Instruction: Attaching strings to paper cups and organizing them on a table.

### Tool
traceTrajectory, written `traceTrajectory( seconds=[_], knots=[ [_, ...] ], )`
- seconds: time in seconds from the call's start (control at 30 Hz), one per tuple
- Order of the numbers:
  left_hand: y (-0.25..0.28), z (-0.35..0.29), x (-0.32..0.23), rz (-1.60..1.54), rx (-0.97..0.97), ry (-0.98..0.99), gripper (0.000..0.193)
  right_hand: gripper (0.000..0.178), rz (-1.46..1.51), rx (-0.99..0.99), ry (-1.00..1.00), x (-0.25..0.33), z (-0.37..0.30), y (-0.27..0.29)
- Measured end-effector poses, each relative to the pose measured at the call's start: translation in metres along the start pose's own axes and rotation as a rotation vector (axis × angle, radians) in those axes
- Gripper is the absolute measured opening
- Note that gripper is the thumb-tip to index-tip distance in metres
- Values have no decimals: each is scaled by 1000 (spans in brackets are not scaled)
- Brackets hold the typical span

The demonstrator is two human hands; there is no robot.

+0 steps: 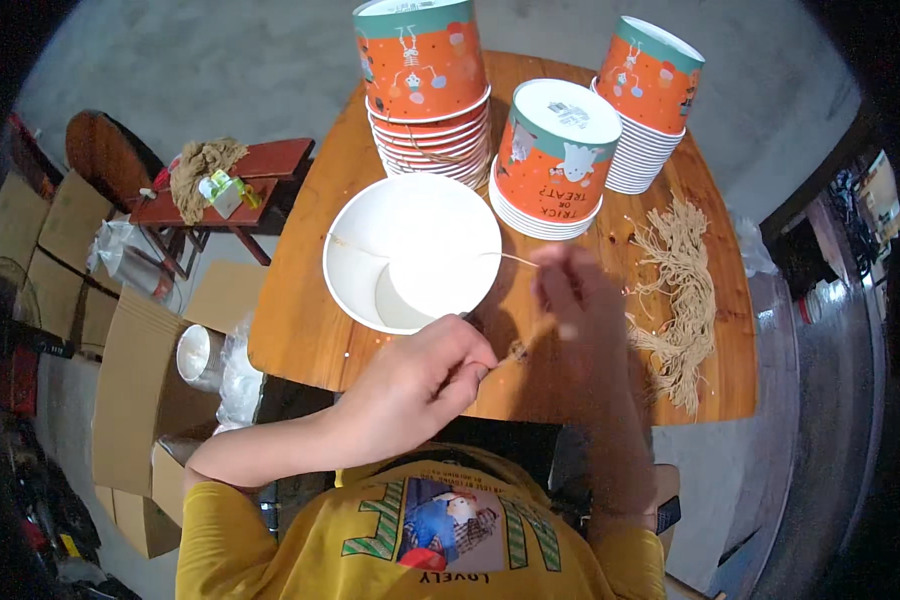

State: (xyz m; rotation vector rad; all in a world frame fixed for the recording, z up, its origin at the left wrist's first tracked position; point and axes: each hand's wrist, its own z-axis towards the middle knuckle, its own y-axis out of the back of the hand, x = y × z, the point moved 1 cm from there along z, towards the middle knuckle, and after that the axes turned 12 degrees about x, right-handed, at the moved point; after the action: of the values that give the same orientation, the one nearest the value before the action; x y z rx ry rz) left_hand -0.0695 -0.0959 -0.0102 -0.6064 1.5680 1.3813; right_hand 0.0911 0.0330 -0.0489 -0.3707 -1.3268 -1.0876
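A white paper bucket (348,285) stands mouth up near the middle of the table. A thin piece of twine (515,260) comes out at its right rim, and another bit of string shows inside at the left wall. My left hand (415,380) is just in front of the bucket, thumb and forefinger pinched on a short frayed end of twine (513,354). My right hand (575,295), smeared by motion, is at the bucket's right, its fingertips closed where the twine from the rim meets them.
Behind the bucket stand upside-down stacks of orange-and-green paper buckets (420,70), (555,170), (650,90). A bundle of cut twine (682,300) lies along the table's right side. Cardboard boxes (135,400) are at the left, and a low red bench (275,158) holds more twine.
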Motion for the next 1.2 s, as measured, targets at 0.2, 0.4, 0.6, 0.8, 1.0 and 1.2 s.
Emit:
traceTrajectory(
  seconds=[0.2,0.4,0.6,0.8,1.0,1.2],
  knots=[
    [-6,5,-7,459,-112,-248,14,24,282,122,188,25,-35,-17],
    [-5,7,-1,394,-138,-307,14,25,294,432,-124,23,-39,-15],
    [13,19,8,670,-260,-279,25,21,20,290,-116,8,-32,-2],
    [25,16,17,604,-130,40,19,18,26,223,-157,14,-25,1],
    [46,-1,0,663,-64,28,38,15,257,331,-49,18,-24,-10],
    [23,0,-1,640,-86,-131,26,12,277,375,-81,38,-21,-22]
  ],
)
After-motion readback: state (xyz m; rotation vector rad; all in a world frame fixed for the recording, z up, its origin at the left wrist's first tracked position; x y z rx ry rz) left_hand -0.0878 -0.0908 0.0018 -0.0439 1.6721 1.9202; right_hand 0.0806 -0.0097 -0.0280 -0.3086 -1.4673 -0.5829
